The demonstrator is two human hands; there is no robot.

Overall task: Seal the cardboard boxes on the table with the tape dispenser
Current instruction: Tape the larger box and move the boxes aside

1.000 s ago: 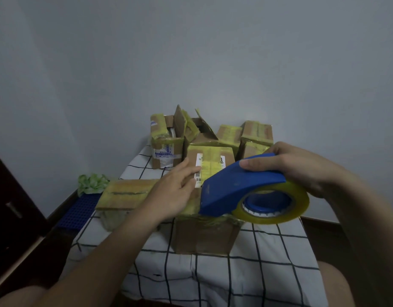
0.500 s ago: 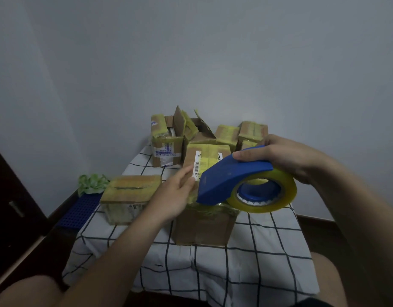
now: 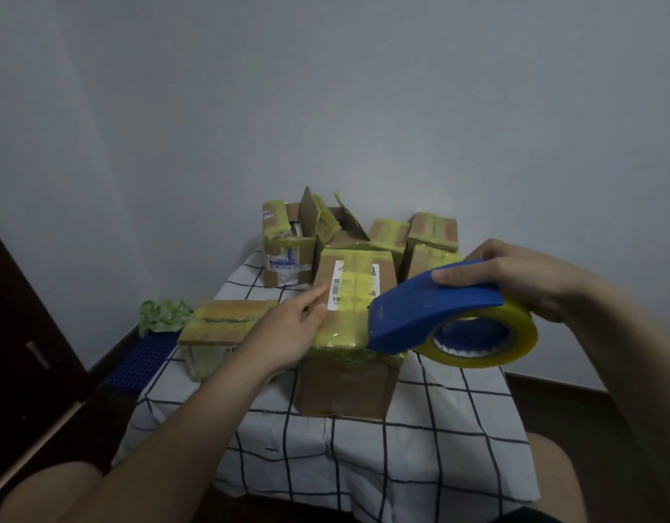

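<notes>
A tall cardboard box [image 3: 348,383] stands at the middle of the table, its top covered in yellowish tape with a white barcode label. My left hand [image 3: 288,330] lies flat on the box's top left edge, fingers straight. My right hand [image 3: 514,277] grips the blue tape dispenser [image 3: 427,307] from above; its roll of yellowish tape [image 3: 514,334] hangs to the right. The dispenser's front edge sits at the near right corner of the box top.
A flat taped box [image 3: 227,320] lies to the left. Several more boxes, one with open flaps [image 3: 325,224], crowd the back of the table by the wall. The table wears a white checked cloth [image 3: 420,447]. A blue crate [image 3: 144,356] and green plastic sit on the floor at left.
The dispenser has moved back toward me and to the right along the box top. My left hand has flattened and stayed on the box's left side. The view has shifted slightly.
</notes>
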